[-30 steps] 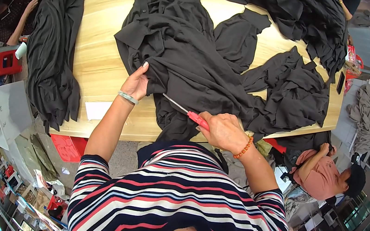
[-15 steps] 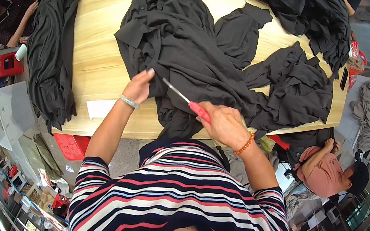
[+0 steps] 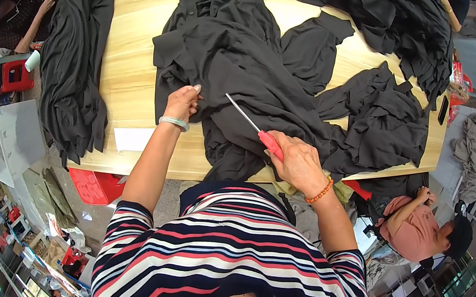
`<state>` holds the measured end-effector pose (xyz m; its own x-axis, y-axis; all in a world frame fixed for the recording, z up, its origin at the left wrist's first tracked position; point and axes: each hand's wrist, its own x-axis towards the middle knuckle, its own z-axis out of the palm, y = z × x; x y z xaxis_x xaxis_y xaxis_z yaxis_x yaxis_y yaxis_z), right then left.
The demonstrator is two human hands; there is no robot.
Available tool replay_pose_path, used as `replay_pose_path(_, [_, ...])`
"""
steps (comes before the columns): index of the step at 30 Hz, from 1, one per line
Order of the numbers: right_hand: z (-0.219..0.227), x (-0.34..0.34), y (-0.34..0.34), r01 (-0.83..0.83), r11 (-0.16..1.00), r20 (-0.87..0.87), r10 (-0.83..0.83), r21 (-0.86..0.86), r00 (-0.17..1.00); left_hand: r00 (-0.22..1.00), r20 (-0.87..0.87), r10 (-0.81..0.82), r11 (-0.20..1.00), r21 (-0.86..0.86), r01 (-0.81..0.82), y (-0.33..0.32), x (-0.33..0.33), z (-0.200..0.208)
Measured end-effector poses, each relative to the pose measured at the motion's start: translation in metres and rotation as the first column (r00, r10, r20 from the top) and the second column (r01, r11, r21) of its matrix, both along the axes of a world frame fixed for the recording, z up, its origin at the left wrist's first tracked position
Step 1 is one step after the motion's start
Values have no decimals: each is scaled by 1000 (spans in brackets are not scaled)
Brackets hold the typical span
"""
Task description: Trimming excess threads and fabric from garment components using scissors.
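The right hand (image 3: pixel 301 163) gripped a red-handled tool with a thin metal shaft (image 3: pixel 269 142), partly hiding the handle. The left hand (image 3: pixel 182 104) was curled at a black buttoned fabric garment (image 3: pixel 235 58), which lay rumpled on a pale wood-grain table (image 3: pixel 131 68); whether it pinched cloth could not be determined. Tip contact was indeterminable.

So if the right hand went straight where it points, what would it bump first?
Probably the black garment ahead of the red-handled tool in the right hand, though height is unclear.
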<state>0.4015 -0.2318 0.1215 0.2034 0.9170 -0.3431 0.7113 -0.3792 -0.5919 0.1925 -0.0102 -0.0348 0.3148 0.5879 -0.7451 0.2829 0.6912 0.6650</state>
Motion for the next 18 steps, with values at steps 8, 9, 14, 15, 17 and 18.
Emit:
replay_pose_path(8, [-4,-3,4,-44,999,-23,43,-27,999,860,403,314,934,-294,-203,-6,-11,9])
replay_pose_path(9, [-5,-6,6,-72,997,-4,72,-18,997,849,432,304,938,-289,-189,-8,-9,12])
replay_pose_path(14, [3,-13,14,-149,988,57,151,-39,987,846,434,310,943,-252,-216,-11,-11,19])
replay_pose_path(15, [2,-13,14,-145,989,69,147,-32,987,847,443,295,948,-249,-200,-11,-11,21])
replay_pose_path(17, [0,-15,15,-143,989,82,145,-24,986,846,452,281,952,-246,-184,-14,-12,23])
replay_pose_path(18, [0,-16,16,-147,989,87,148,-18,985,838,464,287,949,-260,-181,-16,-11,22])
